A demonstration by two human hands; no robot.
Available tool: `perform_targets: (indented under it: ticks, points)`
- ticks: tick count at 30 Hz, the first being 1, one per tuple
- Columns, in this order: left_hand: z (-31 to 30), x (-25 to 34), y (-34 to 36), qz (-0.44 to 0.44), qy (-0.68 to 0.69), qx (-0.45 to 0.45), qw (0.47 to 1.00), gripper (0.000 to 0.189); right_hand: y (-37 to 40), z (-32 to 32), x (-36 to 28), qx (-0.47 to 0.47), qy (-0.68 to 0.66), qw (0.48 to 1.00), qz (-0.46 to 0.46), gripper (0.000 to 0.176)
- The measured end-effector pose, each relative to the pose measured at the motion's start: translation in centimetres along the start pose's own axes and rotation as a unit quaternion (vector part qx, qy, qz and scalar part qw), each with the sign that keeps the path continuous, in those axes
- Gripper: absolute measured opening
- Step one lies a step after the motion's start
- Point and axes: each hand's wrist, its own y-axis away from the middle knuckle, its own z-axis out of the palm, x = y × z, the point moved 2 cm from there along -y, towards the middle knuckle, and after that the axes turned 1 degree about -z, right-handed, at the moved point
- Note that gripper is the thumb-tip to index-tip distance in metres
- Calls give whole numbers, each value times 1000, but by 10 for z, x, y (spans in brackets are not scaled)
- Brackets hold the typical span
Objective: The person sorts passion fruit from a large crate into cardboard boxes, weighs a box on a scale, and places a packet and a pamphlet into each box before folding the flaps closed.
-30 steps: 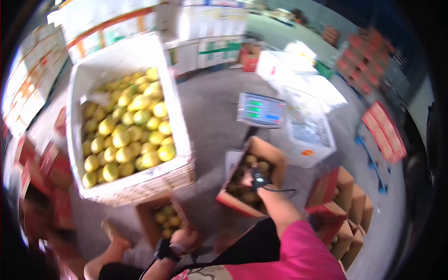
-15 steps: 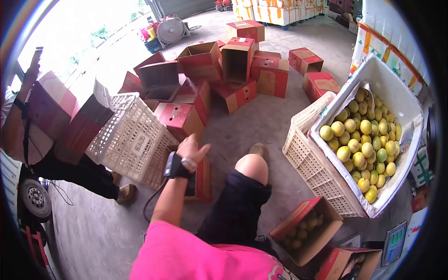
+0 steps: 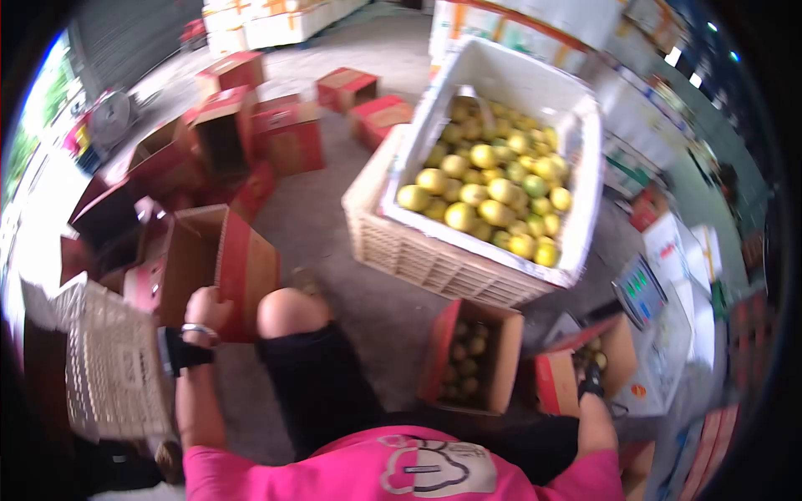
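Observation:
My left hand (image 3: pixel 209 311) grips the near edge of an open red-and-brown cardboard box (image 3: pixel 251 271), which stands tilted on the floor at the left. My right hand (image 3: pixel 591 374) reaches into another cardboard box (image 3: pixel 553 384) at the lower right, where some round fruit (image 3: pixel 595 346) shows. Its fingers are hidden and blurred inside. Between my hands a third cardboard box (image 3: pixel 510 359) holds several greenish fruits (image 3: pixel 468 367). Beyond it, a white foam box (image 3: pixel 585 167) full of yellow-green round fruit (image 3: pixel 501 190) rests tilted on a cream plastic crate (image 3: pixel 434 275).
A white plastic crate (image 3: pixel 113 359) stands at the left beside my left arm. Several red cardboard boxes (image 3: pixel 288 138) lie piled at the back left. A scale with a lit green display (image 3: pixel 641 292) stands at the right. Stacked white boxes (image 3: pixel 535 29) are behind.
My view has swung right. My left hand, empty and spread before, now grips a cardboard box edge, and that box stands opened upward. My right arm has come into plain view.

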Motion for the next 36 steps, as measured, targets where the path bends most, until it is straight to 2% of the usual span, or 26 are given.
perform_targets:
  ticks: [4,9,11,13,15,17,20,22,23,25,27,28,29,30,31,32,33,34,35,36]
  points:
    - [-59,72,-16,107,-49,50,992,21,10,-2,-1,-13,-20,1000,3,66]
    - [-48,141,1,185,-54,23,981,20,17,6,1,-34,-56,998,-14,66]
    - [-7,148,7,226,-51,23,973,20,16,13,0,-40,-73,996,-28,66]
    - [30,169,34,243,-7,-25,970,22,13,19,-1,-40,-91,994,-44,66]
    - [69,192,71,230,-4,-88,969,26,10,23,-2,-36,-107,992,-56,66]
    - [101,217,108,218,-1,-176,960,28,18,0,-21,-79,-133,987,-43,70]
    - [169,241,148,216,68,-220,949,32,11,20,3,-43,-104,993,-16,73]
    - [191,260,167,236,77,-208,946,28,14,6,1,87,-109,990,-19,75]
    - [198,268,172,238,75,-213,945,27,21,-16,-10,138,-149,979,-16,68]
    - [212,278,180,246,58,-227,940,30,45,-74,-44,195,-362,911,-24,54]
    - [247,272,181,254,43,-234,937,33,71,-112,-90,170,-558,811,-53,44]
    - [286,254,173,219,164,-312,910,36,82,-124,-113,147,-633,757,-65,42]
    - [306,249,168,179,278,-387,861,39,90,-120,-145,118,-692,702,-121,42]
    - [261,265,176,204,289,-433,829,42,99,-117,-177,78,-749,635,-173,42]
    - [252,266,177,216,283,-438,825,42,108,-114,-209,31,-795,566,-216,41]
    - [249,264,179,241,273,-444,819,42,128,-127,-241,-34,-726,658,-195,47]
    - [246,260,180,264,263,-448,813,43,128,-107,-273,-70,-713,654,-242,54]
    - [240,257,182,309,222,-414,827,46,128,-68,-306,-57,-725,649,-225,57]
    - [234,258,185,356,190,-403,821,52,134,-54,-329,-4,-685,689,-235,59]
    - [221,260,190,354,179,-424,814,56,128,-11,-355,15,-599,760,-251,59]
